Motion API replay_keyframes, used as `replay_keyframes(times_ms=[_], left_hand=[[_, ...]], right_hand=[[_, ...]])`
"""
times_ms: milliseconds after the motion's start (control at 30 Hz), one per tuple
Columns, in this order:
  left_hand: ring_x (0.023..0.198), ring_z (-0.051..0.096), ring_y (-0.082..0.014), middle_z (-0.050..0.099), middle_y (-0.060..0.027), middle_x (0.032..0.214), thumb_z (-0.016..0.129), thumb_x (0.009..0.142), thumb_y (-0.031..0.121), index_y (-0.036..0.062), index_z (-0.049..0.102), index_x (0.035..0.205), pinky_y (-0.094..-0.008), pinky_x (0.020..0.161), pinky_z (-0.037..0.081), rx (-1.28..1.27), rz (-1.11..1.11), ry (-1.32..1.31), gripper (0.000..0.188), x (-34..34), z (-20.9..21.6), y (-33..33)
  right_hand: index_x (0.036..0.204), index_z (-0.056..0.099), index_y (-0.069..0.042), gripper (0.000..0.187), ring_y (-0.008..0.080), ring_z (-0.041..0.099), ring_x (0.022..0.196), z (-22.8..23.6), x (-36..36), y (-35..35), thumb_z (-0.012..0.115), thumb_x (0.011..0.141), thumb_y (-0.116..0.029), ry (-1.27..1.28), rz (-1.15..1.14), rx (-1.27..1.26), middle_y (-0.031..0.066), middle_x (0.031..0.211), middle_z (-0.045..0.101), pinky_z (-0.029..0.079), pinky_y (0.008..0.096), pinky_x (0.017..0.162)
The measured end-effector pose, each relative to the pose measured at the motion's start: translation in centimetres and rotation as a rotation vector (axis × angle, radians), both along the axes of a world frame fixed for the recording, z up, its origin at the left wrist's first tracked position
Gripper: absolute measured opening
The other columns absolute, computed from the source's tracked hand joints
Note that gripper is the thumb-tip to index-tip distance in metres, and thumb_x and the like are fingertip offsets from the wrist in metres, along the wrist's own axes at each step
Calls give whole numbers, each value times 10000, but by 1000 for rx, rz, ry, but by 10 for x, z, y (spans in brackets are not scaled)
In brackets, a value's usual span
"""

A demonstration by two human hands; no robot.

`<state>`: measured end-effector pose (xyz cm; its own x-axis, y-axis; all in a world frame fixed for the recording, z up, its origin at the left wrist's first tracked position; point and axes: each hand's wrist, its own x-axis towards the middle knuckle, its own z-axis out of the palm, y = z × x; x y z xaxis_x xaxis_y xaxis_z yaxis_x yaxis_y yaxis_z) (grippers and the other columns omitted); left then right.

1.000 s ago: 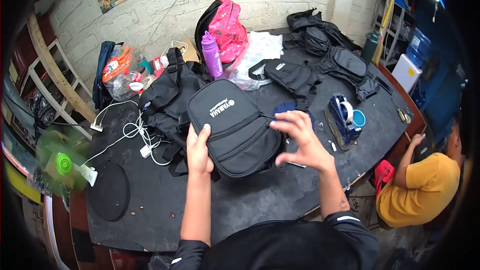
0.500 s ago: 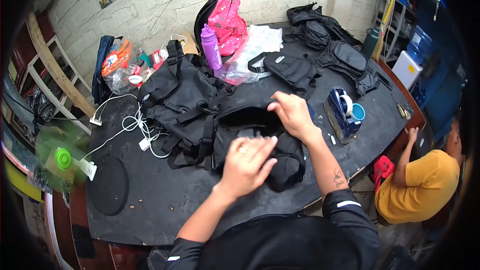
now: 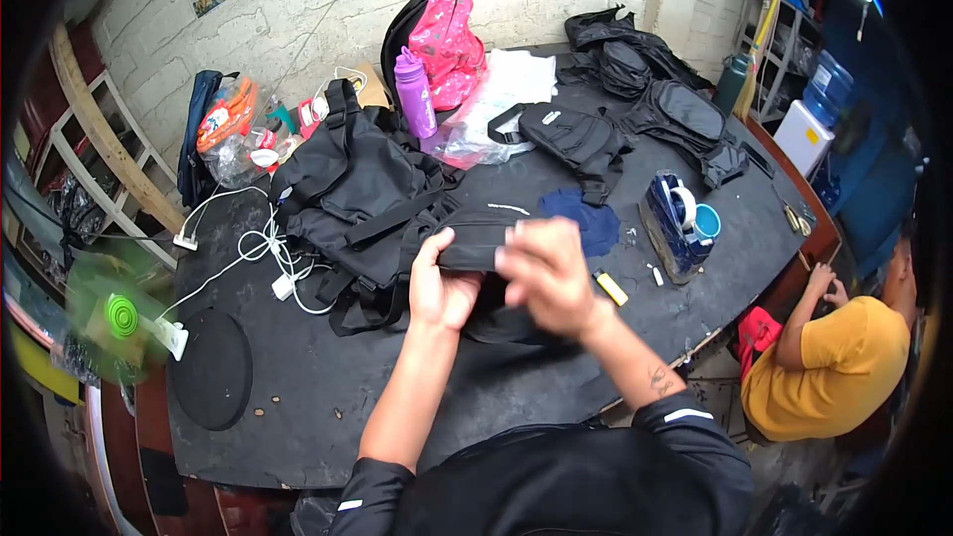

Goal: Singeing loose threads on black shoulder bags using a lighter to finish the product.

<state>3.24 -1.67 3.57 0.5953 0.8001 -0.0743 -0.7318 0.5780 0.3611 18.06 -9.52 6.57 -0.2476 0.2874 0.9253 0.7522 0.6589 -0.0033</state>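
A small black bag (image 3: 475, 250) is in front of me at the table's near side, its opening not in sight. My left hand (image 3: 442, 288) grips its left side, thumb on top and fingers underneath. Against its right end is my right hand (image 3: 548, 268), fingers bent and smeared by motion; whether they pinch the bag cannot be told. Just behind and to the left lies a larger black bag (image 3: 347, 184) with loose straps. A dark blue cloth (image 3: 586, 221) and a small yellow piece (image 3: 612, 288) lie to the right.
A blue tape dispenser (image 3: 675, 228) stands on the right of the black table (image 3: 328, 457). More black bags (image 3: 685, 119), a purple bottle (image 3: 414, 99) and a pink backpack (image 3: 452, 45) are at the back. A white cord (image 3: 268, 248) and green fan (image 3: 121, 316) are left. A person (image 3: 829, 367) in yellow sits right.
The small bag has been turned, so its dark opening no longer shows. My left hand moved left to grip it; my right hand came down to its end. The blue cloth and yellow piece are uncovered.
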Motion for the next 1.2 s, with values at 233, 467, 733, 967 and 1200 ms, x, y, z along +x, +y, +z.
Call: replay_keyframes(times_ms=[233,467,733,967,1200], left_hand=[[1116,536,-277,572,-157,1161,522,751,-37,-71,512,1149,-422,1001,402,231,-60,-60,399,-12,3,-5],[1182,492,-257,523,-130,1277,418,902,135,-40,471,1239,-403,1043,342,165,70,-174,384,-11,-2,1],[1153,513,-334,543,-206,1225,412,648,13,-96,520,1120,-449,991,410,257,-94,-350,497,-19,-9,-2],[1185,490,-338,523,-204,1254,437,646,23,-103,490,1181,-450,1030,371,348,-151,-376,552,-16,-8,-9],[1335,285,-281,348,-118,1413,547,736,168,44,250,1414,-445,1097,213,481,-109,-281,751,-4,-4,-21]], right_hand=[[1114,567,11,460,268,545,1103,-41,-6,-9,352,978,-371,1750,914,-596,121,1151,598,394,392,978],[1256,470,10,470,263,484,1199,-37,41,23,415,963,-353,1941,1157,-701,125,1282,525,351,435,1039],[1151,558,6,444,239,545,1121,-78,54,49,486,928,-371,1906,1585,-772,104,1174,602,382,404,1021],[1104,596,-36,394,229,560,1088,-84,46,50,472,937,-371,2019,1354,-887,79,1144,618,403,406,994],[1066,613,-95,301,203,587,1042,-69,27,35,439,962,-318,1995,1408,-785,43,1127,625,444,375,953]])
